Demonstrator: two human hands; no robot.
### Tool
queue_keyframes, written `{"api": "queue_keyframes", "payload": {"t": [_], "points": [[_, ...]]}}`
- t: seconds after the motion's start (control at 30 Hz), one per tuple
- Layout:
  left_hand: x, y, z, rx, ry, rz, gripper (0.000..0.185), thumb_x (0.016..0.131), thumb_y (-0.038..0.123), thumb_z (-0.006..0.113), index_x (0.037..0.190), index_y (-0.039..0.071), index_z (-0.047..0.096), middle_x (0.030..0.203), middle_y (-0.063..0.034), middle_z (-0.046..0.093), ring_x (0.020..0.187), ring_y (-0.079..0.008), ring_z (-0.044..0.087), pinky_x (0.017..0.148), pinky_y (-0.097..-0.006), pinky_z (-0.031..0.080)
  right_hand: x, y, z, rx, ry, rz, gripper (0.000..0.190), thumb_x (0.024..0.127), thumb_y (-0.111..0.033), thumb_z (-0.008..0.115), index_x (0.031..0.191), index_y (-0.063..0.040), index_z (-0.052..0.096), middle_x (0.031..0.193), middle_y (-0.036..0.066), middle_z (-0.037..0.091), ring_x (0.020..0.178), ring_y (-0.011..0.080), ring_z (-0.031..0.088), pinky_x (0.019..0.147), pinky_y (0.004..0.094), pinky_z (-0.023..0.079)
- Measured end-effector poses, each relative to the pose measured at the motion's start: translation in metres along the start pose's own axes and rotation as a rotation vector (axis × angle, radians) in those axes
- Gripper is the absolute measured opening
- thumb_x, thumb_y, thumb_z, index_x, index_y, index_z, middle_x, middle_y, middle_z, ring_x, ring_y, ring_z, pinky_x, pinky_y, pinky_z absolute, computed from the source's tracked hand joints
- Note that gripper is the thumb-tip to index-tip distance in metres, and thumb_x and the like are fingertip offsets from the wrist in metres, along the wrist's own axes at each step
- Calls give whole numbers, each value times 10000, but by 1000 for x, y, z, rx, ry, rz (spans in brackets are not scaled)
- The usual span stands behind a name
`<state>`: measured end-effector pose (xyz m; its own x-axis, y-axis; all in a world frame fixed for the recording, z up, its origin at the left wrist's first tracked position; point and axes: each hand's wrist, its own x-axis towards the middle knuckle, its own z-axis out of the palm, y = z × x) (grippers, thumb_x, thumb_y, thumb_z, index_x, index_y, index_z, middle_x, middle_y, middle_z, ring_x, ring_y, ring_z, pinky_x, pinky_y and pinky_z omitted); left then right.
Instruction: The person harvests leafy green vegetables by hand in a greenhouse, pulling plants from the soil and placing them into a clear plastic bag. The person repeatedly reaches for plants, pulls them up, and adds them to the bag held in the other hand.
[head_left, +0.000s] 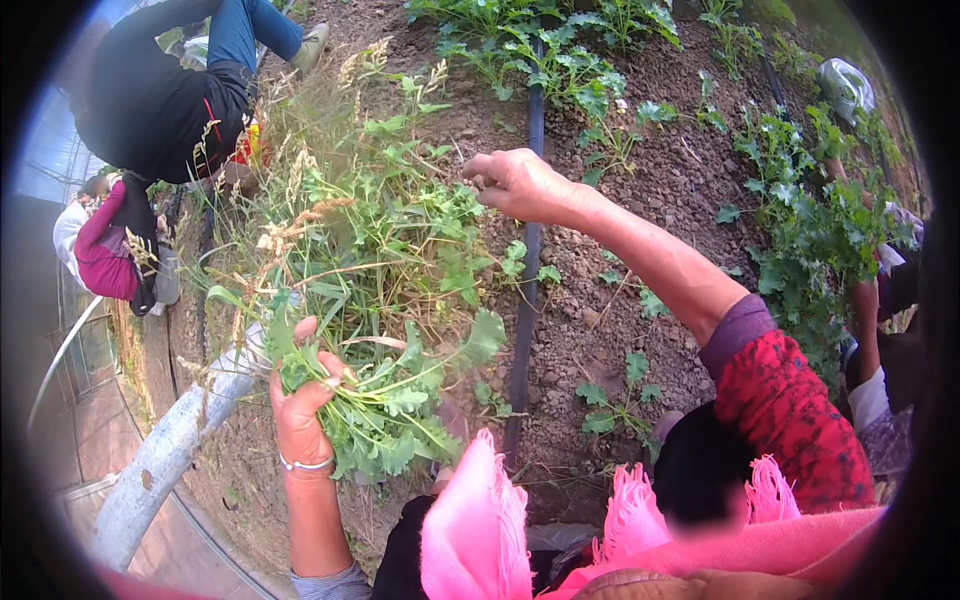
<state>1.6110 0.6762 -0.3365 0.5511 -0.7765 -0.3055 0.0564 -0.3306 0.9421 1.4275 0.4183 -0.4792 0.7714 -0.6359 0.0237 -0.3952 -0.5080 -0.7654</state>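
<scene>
My left hand (304, 409), with a pale bangle at the wrist, grips a bunch of lobed green leaves (397, 420) by their stems. Their tips fan out to the right, over the soil. Farther forward, my right hand (517, 184) reaches over the edge of a dense patch of leafy greens and weeds (397, 217). Its fingers are bent and a little apart, with nothing visible between them. A black drip irrigation hose (531, 262) runs beneath my right wrist.
A grey metal pole (180, 442) slants up at the left. Small seedlings (611, 405) grow in the clumpy soil (585, 330). Co-workers bend at the upper left (157, 90), the far left (109, 247) and the right edge (885, 337). A plastic bag (846, 88) lies at the upper right.
</scene>
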Motion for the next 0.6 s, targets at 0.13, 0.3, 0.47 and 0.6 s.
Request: {"api": "queue_keyframes", "payload": {"t": [0.13, 0.3, 0.47, 0.6], "points": [[-6, 28, 18, -4, -50, 57, 642, 673, 38, 594, 1292, -37, 442, 772, -80, 571, 709, -197, 582, 715, -309, 508, -32, -35, -48, 373, -116, -63, 499, 773, -212, 716, 1173, 36, 552, 983, 150, 670, 896, 216, 648, 790, 365, 519], [-14, 47, 73, -204, -125, 22, 482, 751, -93, 612, 1209, 31, 526, 1008, -68, 629, 914, -175, 617, 854, -310, 491, -70, -118, -54, 889, -187, -354, 868, 684, -310, 834, 1356, 12, 389, 1110, 164, 612, 1064, 231, 596, 919, 374, 483], [-31, 55, 111, -271, -70, 199, 462, 763, -69, 622, 1205, 23, 524, 1050, -59, 622, 937, -150, 601, 840, -291, 487, -91, -157, -44, 752, 42, -413, 642, 632, -216, 822, 1148, 13, 515, 1018, 151, 628, 931, 197, 593, 805, 354, 484], [-49, 59, 124, -116, -129, 306, 442, 782, 15, 656, 1202, -8, 517, 1068, -74, 616, 945, -156, 593, 853, -294, 478, -99, -165, -27, 610, 198, -224, 478, 665, -177, 767, 1041, 14, 541, 935, 151, 640, 872, 189, 602, 754, 355, 491]]}}
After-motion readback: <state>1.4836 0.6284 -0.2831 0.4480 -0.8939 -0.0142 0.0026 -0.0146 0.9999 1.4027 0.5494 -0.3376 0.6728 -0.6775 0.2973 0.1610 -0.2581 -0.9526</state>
